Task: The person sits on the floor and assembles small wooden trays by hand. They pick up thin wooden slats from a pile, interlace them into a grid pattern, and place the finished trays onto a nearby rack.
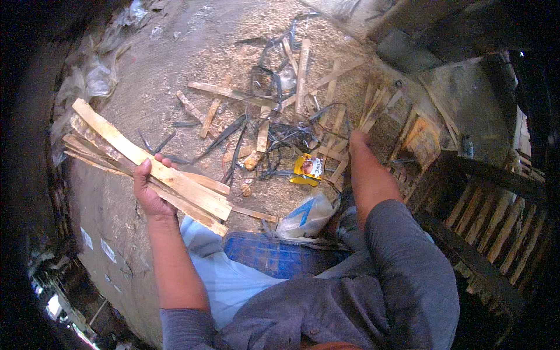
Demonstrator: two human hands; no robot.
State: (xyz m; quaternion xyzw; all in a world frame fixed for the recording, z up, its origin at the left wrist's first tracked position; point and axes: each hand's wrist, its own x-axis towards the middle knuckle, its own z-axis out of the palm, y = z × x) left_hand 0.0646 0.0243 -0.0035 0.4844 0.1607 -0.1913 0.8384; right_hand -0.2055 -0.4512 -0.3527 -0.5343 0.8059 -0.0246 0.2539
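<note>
My left hand [153, 185] is closed round a loose bundle of thin wooden slats [149, 160], pale and rough-edged, fanned out at the upper left end. The thumb lies over the near side of the bundle. My right arm stretches forward, and my right hand [359, 139] is down by a cluster of thin wood strips [376, 105] near the floor. Its fingers are hidden, so I cannot see whether it holds any of them. Several more wooden strips [302, 76] lie scattered over the floor ahead of me, some crossing each other.
Black strapping [224, 137] tangles among wood shavings [198, 64]. A yellow packet [307, 170] and a white plastic bag [312, 216] lie nearer. Below me is a blue plastic crate [262, 254]. A slatted wooden frame [496, 221] stands at the right.
</note>
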